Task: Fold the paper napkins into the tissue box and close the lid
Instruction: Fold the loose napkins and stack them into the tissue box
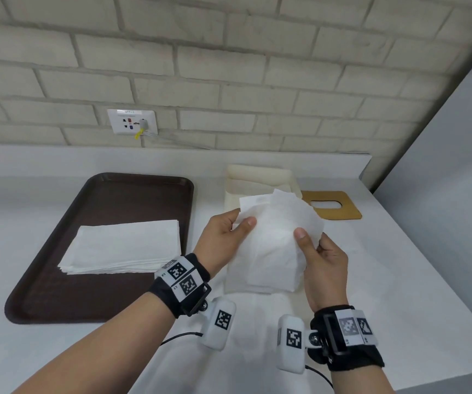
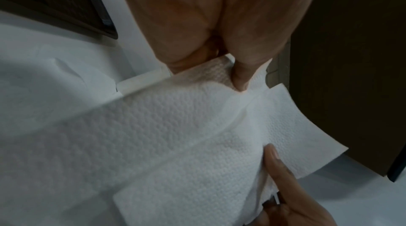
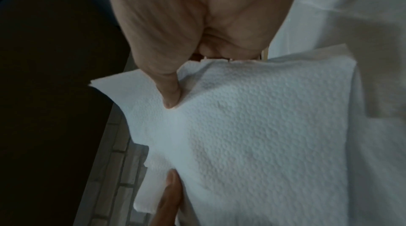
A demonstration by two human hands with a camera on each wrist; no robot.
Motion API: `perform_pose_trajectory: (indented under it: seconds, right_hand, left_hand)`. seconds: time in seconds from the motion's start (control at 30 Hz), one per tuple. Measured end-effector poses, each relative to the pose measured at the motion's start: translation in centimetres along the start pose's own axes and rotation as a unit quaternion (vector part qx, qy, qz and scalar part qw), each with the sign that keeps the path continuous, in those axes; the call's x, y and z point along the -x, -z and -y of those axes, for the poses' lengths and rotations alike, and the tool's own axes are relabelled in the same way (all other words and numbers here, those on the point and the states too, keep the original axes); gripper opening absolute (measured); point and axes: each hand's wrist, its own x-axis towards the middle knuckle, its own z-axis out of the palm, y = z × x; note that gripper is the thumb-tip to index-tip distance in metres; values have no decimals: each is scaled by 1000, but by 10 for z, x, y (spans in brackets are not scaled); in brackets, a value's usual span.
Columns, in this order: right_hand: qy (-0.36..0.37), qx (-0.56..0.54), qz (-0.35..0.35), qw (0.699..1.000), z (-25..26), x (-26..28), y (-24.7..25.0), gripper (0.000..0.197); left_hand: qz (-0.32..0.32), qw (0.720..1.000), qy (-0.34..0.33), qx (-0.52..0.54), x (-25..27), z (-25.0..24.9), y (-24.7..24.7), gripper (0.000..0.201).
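White counter (image 1: 371, 251); napkin (image 1: 274, 237) pinched between both hands' grip

Held napkin (image 1: 274, 237) fronts open tissue box (image 1: 260, 177) — tray (image 1: 132, 194) leftward

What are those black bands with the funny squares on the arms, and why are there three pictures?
There is no machine here, only a person working with two bare hands. The bands hold small cameras. The big picture comes from a camera on the person's head, looking down. The other two come from the wrist cameras, so they show thumbs and paper very close up.

The left hand and the right hand each pinch the same napkin between thumb and fingers, lifting it above the counter.

On the counter lies a brown tray with a stack of more napkins. Behind the hands stands the open box, and beside it, flat, its lid with a slot in it. On the brick wall is a socket.
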Motion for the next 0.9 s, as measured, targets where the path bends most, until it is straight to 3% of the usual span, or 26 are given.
perform_pose_trajectory:
  seconds: [0.07,0.2,0.37,0.47,0.53,0.6,0.67,0.73,0.9]
  right_hand:
    - [3,3,5,1000,3,-1,-3,9]
    - [13,-1,26,1000,9,-4,-10,16]
    - [26,22,-39,999,9,-12,-2,9]
    - [60,59,-51,995,31,-10,15,20]
    - [90,92,-24,991,58,-1,26,16]
    - [101,38,33,994,83,9,32,16]
    - [73,-56,89,992,92,13,31,27]
    - [46,-72,101,991,85,10,21,37]
    - [28,67,53,996,54,-1,-16,10]
  left_hand:
    - [2,1000,-3,-18,-1,-1,4,33]
    - [7,1000,1,-10,-5,-5,9,17]
    - [-31,999,-18,-9,-10,-8,10,14]
    - [-54,998,-26,-1,-13,-7,16,15]
    - [-50,998,-27,5,-16,-6,20,18]
    - [-49,998,-27,1,-18,-5,22,19]
    - [-39,999,-26,1,-19,-5,21,20]
    - [-25,999,-25,12,-17,-6,16,21]
    - [-8,999,-9,31,-11,-7,-4,21]
